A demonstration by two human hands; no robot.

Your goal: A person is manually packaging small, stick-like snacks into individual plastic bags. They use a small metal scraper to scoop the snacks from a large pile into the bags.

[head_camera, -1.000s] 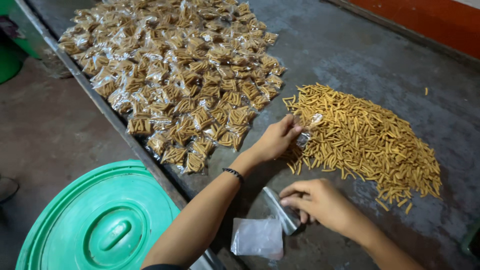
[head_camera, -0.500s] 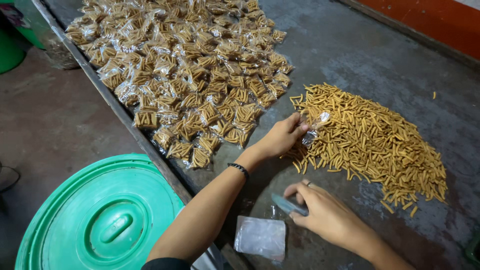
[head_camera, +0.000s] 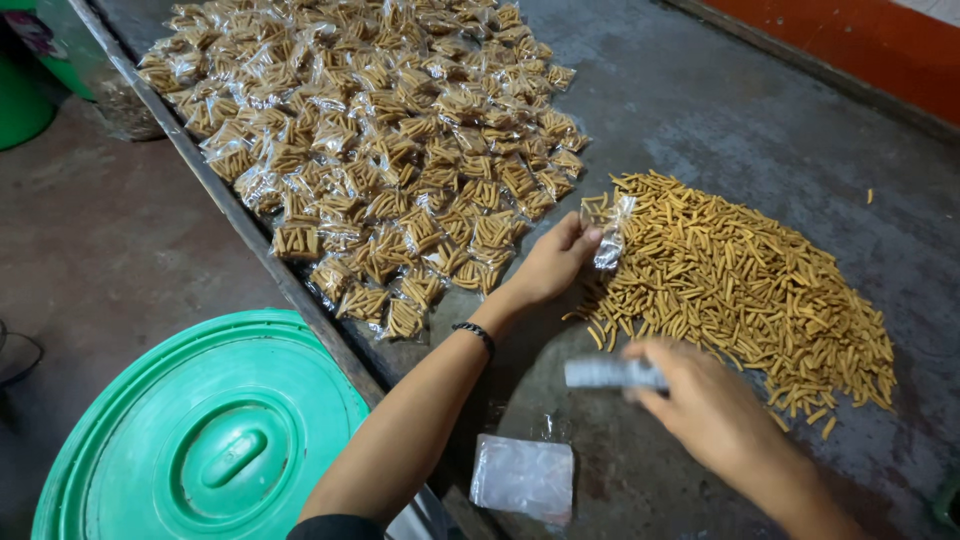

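Left hand (head_camera: 555,262), wrist banded, fingers closed on a small clear bag (head_camera: 607,228) part-filled with snack sticks, now lifted at the nine-o'clock edge of the loose pile (head_camera: 745,285) rather than pressed into it half a second ago, so that bag looks filled. Right hand (head_camera: 700,405), blurred, pinches a pale folded strip (head_camera: 612,374) raised off the table (head_camera: 720,110). Spare empty bags (head_camera: 523,477) at seven o'clock; packed bags (head_camera: 380,150) at eleven; green lid (head_camera: 205,440) below the table.
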